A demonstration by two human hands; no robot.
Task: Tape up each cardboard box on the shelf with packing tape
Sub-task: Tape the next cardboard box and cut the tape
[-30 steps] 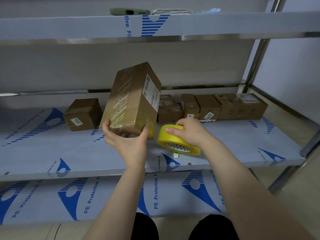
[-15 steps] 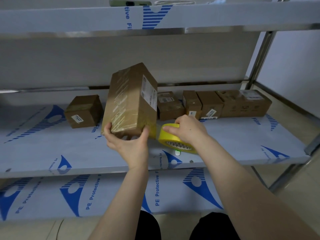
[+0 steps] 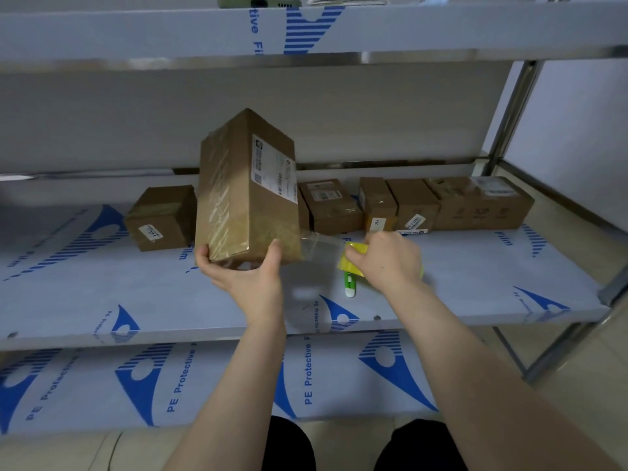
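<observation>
A tall cardboard box [image 3: 244, 188] with a white label and shiny tape on its left face stands on end above the middle shelf [image 3: 475, 283]. My left hand [image 3: 246, 277] grips its lower end from below. My right hand [image 3: 385, 258] holds the yellow tape roll [image 3: 355, 256], mostly hidden under the fingers. A clear strip of tape [image 3: 319, 244] stretches from the roll to the box's lower right edge.
A small box [image 3: 161, 217] sits left of the held one; several more boxes [image 3: 418, 205] line the back of the shelf to the right. A green-and-white cutter [image 3: 350, 283] lies under the roll. A phone [image 3: 258, 1] rests on the top shelf. Steel posts [image 3: 506, 117] stand right.
The box has turned more upright. My right hand has pulled the roll to the right, drawing out a clear strip of tape from the box, and the cutter beneath has come into sight.
</observation>
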